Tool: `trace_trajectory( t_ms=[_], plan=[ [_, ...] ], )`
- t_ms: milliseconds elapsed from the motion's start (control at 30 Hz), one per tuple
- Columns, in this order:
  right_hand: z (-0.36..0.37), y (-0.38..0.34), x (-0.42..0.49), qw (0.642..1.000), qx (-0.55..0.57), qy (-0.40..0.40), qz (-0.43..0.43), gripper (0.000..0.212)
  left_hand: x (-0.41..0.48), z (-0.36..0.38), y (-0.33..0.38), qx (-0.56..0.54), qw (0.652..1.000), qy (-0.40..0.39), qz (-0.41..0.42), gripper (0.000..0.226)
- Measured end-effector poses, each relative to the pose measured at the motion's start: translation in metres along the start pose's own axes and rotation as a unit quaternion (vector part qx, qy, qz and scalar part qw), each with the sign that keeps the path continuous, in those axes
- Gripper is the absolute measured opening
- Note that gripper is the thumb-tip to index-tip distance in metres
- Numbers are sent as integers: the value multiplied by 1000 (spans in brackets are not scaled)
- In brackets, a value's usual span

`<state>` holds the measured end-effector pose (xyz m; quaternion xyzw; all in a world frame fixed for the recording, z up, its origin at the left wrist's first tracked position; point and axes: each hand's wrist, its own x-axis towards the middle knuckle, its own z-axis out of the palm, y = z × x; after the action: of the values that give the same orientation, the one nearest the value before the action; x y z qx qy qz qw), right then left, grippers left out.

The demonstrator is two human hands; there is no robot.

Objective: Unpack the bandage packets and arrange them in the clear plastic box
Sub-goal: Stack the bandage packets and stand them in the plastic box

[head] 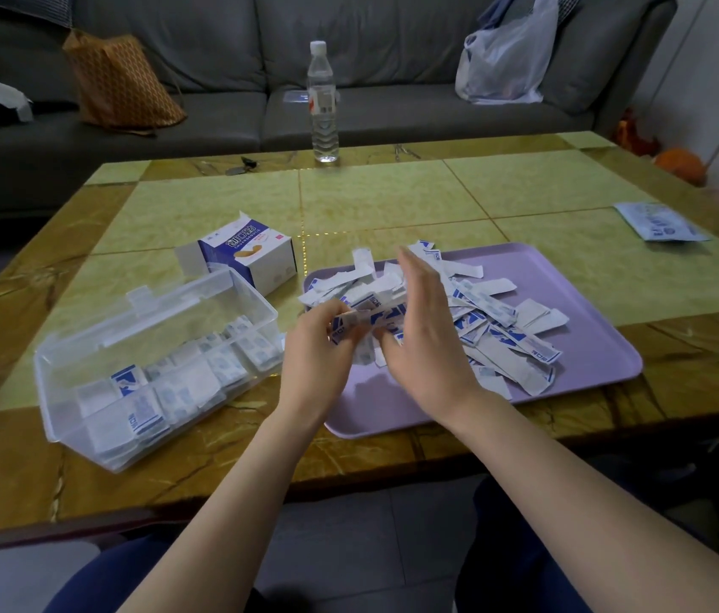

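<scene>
1. Over the near-left corner of the tray (592,347), head view: I've got the left hand (318,342) gripping a small bunch of bandage packets (494,320), and the right hand (424,329) flat, fingers straight, against that bunch.
2. The clear plastic box (97,444) lies just left of the hands, with its long axis running near-left to far-right. The left hand is nearer, so I'd carry with it.
3. Count: one box, one tray, one carton (251,254), one bottle (323,104). The packets are too many to count.
</scene>
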<state>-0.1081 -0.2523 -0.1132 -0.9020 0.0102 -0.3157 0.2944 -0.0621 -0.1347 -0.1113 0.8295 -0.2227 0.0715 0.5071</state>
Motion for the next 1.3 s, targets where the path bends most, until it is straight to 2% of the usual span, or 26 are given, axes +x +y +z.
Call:
trace_trajectory(
  t_ms=[100,167,233,333,433,533,600,667,800,900,1033,1067,1133,1233,1300],
  plan=[
    [0,0,-2,1000,-25,-9,-10,64,2,0,3,-39,999,12,10,11],
    [-1,1,-1,998,-3,-42,48,54,3,2,1,-55,998,9,-5,6],
    [-4,4,2,990,12,-89,112,35,4,2,0,-87,996,-1,-29,5],
    [-6,7,3,977,19,-153,144,18,3,3,2,-132,990,-13,-55,10],
    [-9,8,3,974,10,-179,140,15,2,3,-1,-114,991,-32,-62,4],
    [-13,9,2,972,-98,-191,92,10,0,1,-4,-31,998,-37,-36,14],
    [-13,11,0,954,-200,-216,48,14,-3,-1,-6,73,996,-32,46,37],
    [-10,8,-3,935,-256,-244,23,22,-6,2,-11,184,973,-49,131,53],
    [-1,1,-8,923,-257,-288,8,31,-12,6,-25,344,917,-104,173,42],
    [1,-2,-9,923,-247,-294,17,28,-12,2,-31,390,901,-108,158,30],
    [5,1,-12,910,-286,-300,10,32,-14,1,-31,461,862,-136,161,29],
    [6,2,-12,908,-293,-300,11,32,-15,1,-31,461,861,-148,154,24],
    [5,3,-11,914,-284,-287,19,29,-16,-2,-28,422,884,-143,143,10],
    [0,3,-7,943,-228,-240,20,33,-13,-8,-21,361,918,-99,133,21],
    [-1,2,-6,960,-195,-198,-2,40,-13,-10,-21,354,921,-86,137,23]
  ],
)
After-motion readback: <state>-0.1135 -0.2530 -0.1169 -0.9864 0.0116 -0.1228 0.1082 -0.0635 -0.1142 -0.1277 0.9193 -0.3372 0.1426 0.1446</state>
